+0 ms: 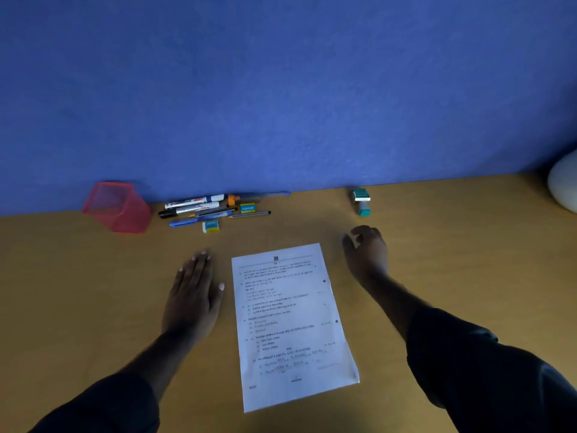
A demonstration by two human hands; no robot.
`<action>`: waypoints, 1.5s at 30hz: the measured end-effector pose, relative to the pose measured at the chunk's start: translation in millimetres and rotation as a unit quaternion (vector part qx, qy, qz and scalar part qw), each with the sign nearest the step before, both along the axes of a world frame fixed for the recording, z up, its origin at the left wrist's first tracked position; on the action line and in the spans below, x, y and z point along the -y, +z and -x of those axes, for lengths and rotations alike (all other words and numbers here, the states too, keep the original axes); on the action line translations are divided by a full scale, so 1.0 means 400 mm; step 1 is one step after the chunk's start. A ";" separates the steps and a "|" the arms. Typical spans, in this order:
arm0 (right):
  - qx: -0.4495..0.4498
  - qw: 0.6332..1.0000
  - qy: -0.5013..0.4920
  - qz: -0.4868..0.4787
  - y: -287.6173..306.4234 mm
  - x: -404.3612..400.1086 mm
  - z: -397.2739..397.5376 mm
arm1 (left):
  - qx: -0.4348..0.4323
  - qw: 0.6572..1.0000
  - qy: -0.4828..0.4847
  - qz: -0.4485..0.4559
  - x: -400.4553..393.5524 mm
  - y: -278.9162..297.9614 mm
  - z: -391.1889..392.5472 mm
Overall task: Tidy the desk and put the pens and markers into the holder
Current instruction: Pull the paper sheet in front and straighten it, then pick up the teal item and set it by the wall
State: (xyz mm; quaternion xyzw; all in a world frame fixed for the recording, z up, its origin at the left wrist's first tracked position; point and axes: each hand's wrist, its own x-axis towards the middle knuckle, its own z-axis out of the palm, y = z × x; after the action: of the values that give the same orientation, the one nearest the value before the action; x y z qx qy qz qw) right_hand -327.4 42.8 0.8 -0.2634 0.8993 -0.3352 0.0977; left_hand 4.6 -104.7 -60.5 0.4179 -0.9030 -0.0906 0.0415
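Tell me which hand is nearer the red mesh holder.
Left. The left hand lies flat just right of and below the red mesh holder; the right hand is beyond the paper.

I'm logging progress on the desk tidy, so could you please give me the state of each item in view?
Red mesh holder: tipped over, empty.
Pens and markers: loose beside it.
Printed sheet: flat, face up.
Left hand: flat on the desk, empty.
Right hand: curled, empty.

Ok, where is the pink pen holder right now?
The pink pen holder sits at the far left of the desk, against the blue wall, just left of the pile of pens and markers.
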 end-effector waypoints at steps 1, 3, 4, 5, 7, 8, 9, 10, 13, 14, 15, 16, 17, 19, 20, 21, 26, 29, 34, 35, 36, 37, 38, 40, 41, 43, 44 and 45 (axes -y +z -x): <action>-0.002 1.000 -0.011 0.001 0.001 0.022 0.021 | -0.001 1.000 0.000 0.001 0.000 0.000 0.000; -0.005 1.000 -0.029 -0.005 0.000 0.064 0.062 | -0.003 1.000 -0.001 0.003 0.001 -0.001 -0.001; -0.008 0.999 -0.040 -0.008 -0.001 0.083 0.080 | -0.005 1.000 -0.002 0.003 0.001 0.000 -0.001; -0.014 0.998 -0.054 -0.012 -0.003 0.100 0.097 | -0.009 1.000 -0.003 0.003 0.001 0.002 0.001; -0.015 0.995 -0.086 -0.038 -0.009 0.129 0.128 | -0.015 1.000 -0.005 0.001 0.001 0.007 0.004; -0.007 0.993 -0.102 -0.054 -0.013 0.139 0.142 | -0.018 1.000 -0.006 0.001 0.001 0.008 0.006; 0.002 0.991 -0.116 -0.067 -0.017 0.149 0.155 | -0.020 1.000 -0.007 0.000 0.001 0.009 0.006; 0.011 0.989 -0.129 -0.077 -0.021 0.156 0.165 | -0.019 1.000 -0.005 -0.001 0.002 0.008 0.006; 0.014 0.985 -0.145 -0.093 -0.038 0.169 0.189 | -0.010 1.000 -0.001 -0.004 0.003 0.003 0.001; 0.012 0.985 -0.141 -0.095 -0.044 0.171 0.194 | -0.008 1.000 -0.001 -0.004 0.004 0.003 0.001; 0.010 0.986 -0.139 -0.095 -0.048 0.173 0.198 | -0.006 1.000 -0.001 -0.004 0.005 0.003 0.001; 0.008 0.986 -0.139 -0.091 -0.052 0.174 0.200 | -0.005 1.000 -0.001 -0.004 0.006 0.003 0.002; 0.006 0.986 -0.143 -0.083 -0.052 0.173 0.199 | -0.004 1.000 -0.001 -0.004 0.007 0.003 0.003; 0.003 0.987 -0.151 -0.061 -0.048 0.165 0.186 | 0.000 1.000 -0.001 -0.006 0.008 0.003 0.003; 0.003 0.988 -0.151 -0.044 -0.043 0.156 0.173 | 0.003 1.000 -0.001 -0.007 0.008 0.004 0.003; 0.004 0.989 -0.148 -0.022 -0.038 0.144 0.156 | 0.004 1.000 0.000 -0.007 0.007 0.004 0.003; -0.028 0.990 -0.105 0.088 -0.022 0.045 0.034 | 0.003 1.000 0.003 -0.011 0.005 0.011 0.005; -0.041 0.990 -0.058 0.120 -0.008 -0.027 -0.054 | 0.002 1.000 0.001 -0.011 0.004 0.013 0.006; -0.054 0.987 0.019 0.148 0.019 -0.152 -0.178 | 0.007 1.000 0.003 -0.008 0.000 0.012 0.005; -0.058 0.986 0.036 0.150 0.022 -0.179 -0.200 | 0.006 1.000 0.003 -0.008 0.000 0.011 0.004; -0.060 0.987 0.050 0.143 0.024 -0.206 -0.221 | 0.004 1.000 0.003 -0.009 0.000 0.011 0.004; -0.061 0.988 0.061 0.127 0.025 -0.231 -0.243 | 0.001 1.000 0.004 -0.010 0.001 0.009 0.004; -0.062 0.990 0.072 0.105 0.026 -0.256 -0.264 | -0.003 1.000 0.004 -0.012 0.001 0.008 0.004; -0.067 0.991 0.098 0.066 0.025 -0.302 -0.302 | -0.007 1.000 0.005 -0.012 0.000 0.008 0.005; -0.070 0.990 0.110 0.052 0.024 -0.321 -0.317 | -0.008 1.000 0.004 -0.010 -0.002 0.009 0.005; -0.079 0.988 0.133 0.027 0.022 -0.351 -0.341 | -0.010 1.000 0.004 -0.006 -0.004 0.011 0.006; -0.086 0.986 0.145 0.011 0.022 -0.361 -0.351 | -0.011 1.000 0.004 -0.005 -0.005 0.012 0.006; -0.098 0.983 0.154 -0.006 0.022 -0.370 -0.360 | -0.011 1.000 0.004 -0.004 -0.006 0.014 0.007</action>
State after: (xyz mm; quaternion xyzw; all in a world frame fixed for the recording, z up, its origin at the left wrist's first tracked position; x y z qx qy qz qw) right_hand -183.4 190.7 9.4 -0.4298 0.8551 -0.2834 0.0614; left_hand 2.0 -102.3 -54.7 0.4209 -0.9003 -0.0988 0.0506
